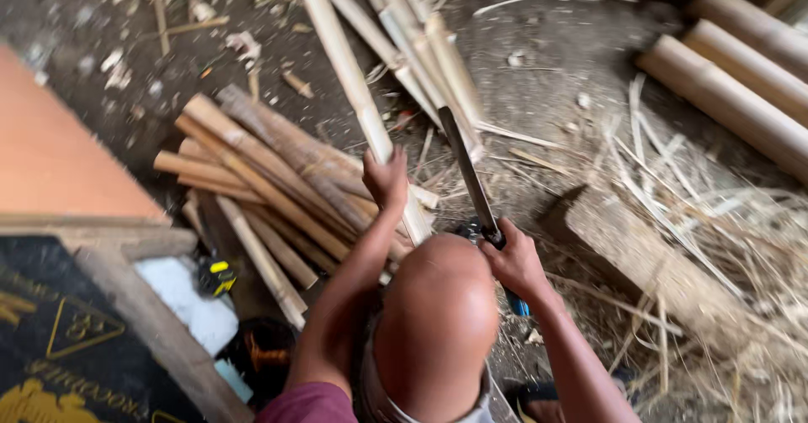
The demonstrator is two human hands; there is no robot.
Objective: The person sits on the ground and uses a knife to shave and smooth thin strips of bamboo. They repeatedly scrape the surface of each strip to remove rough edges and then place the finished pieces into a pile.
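Bamboo pole (349, 69), long and pale, is held upright-leaning by the left hand (385, 179), whose fingers are wrapped closed around it about midway along the visible length; its lower end is seen beside the raised knee (438, 305) and its upper end runs off the top of the view. A machete (467, 170) with a long dark blade is gripped by the right hand (513, 263), the fingers being closed firmly round the handle, and the blade is pointed up and away, just to the right of the pole (whether the edge touches the bamboo cannot be told). A heap of short brown bamboo pieces (261, 170) is piled on the ground to the left of the pole, and a bundle of paler split bamboo slats (421, 44) is laid behind the blade. Three thick bamboo culms (741, 78) are stacked side by side at the upper right. A wooden chopping block (640, 255) is set on the ground to the right of the right hand, and loose shavings and thin strips (715, 212) are scattered over and around it. An orange board (50, 154) is seen at the left edge.
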